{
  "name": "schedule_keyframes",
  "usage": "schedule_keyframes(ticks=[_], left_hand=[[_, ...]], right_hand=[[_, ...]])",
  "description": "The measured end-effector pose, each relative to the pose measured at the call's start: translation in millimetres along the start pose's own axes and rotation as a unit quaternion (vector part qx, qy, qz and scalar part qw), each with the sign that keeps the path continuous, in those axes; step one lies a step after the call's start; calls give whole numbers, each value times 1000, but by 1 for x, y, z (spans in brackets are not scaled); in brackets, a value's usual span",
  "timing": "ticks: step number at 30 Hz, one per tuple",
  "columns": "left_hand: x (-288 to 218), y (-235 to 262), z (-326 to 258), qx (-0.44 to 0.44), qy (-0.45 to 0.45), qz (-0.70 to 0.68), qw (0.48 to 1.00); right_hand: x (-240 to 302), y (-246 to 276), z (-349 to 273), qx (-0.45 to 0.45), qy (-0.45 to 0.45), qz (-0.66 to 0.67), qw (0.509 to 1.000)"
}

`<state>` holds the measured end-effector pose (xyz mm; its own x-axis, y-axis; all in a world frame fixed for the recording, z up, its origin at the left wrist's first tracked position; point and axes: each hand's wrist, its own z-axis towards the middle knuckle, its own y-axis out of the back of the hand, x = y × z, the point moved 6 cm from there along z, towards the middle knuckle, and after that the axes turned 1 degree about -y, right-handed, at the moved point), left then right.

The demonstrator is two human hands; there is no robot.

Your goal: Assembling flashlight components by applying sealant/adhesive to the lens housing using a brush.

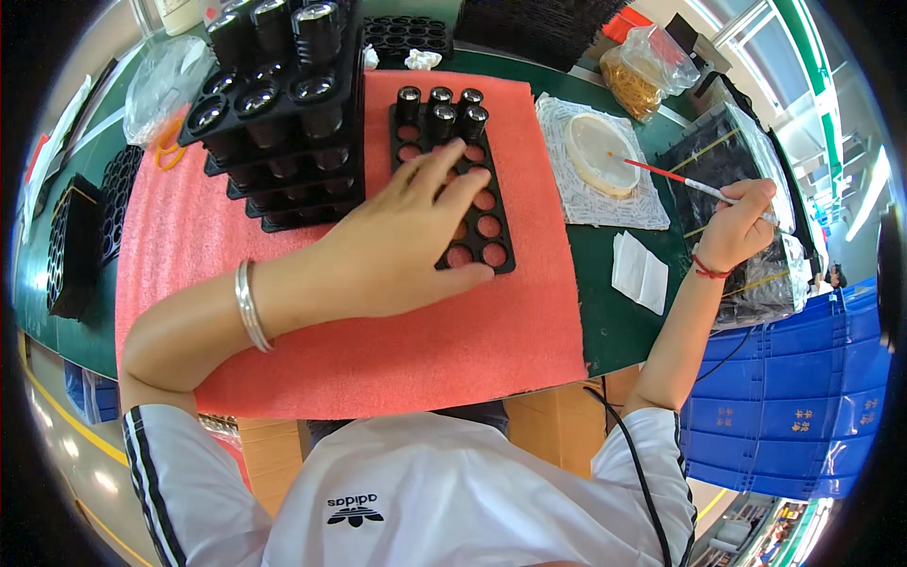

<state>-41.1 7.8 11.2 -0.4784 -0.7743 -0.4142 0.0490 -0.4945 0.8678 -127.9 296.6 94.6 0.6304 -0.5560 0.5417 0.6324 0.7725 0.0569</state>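
Left hand (402, 231) spread open, hiding part of perforated black tray (475, 240); right hand (737, 227) pinches red-and-white brush (658, 172), rear end hidden; white shirt (425, 472) lettered.

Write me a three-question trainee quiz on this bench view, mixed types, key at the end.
1. Which hand holds the slim red-and-white stick?
2. True or false: the shallow round dish rests on a patterned white sheet.
3. How many shiny-topped black cylinders are visible in the black holed tray beneath the left hand?

Key:
1. The right hand.
2. True.
3. Five, all at the tray's far end.
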Motion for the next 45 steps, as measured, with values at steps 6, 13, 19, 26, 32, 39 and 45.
schedule_keyframes(ticks=[6, 13, 19, 26, 32, 39, 45], left_hand=[[20, -21, 9, -32, 91, -2, 995], [45, -28, 29, -88, 131, 17, 987], [47, -29, 29, -102, 144, 42, 983], [51, -31, 33, -91, 163, 22, 982], [29, -11, 25, -163, 99, -206, 960], [25, -19, 14, -175, 154, -566, 791], [31, -30, 18, -182, 182, -589, 766]], right_hand=[[-12, 2, 6, -9, -7, 124, 992], [-2, 15, 6, -104, -33, 46, 993], [4, 13, 5, -51, 35, -56, 997], [-10, 5, 5, -14, -5, 36, 999], [-21, 14, 14, -79, -20, 79, 994], [-46, -2, 20, 72, -187, 432, 879], [-24, -20, 9, 187, -194, 492, 828]])
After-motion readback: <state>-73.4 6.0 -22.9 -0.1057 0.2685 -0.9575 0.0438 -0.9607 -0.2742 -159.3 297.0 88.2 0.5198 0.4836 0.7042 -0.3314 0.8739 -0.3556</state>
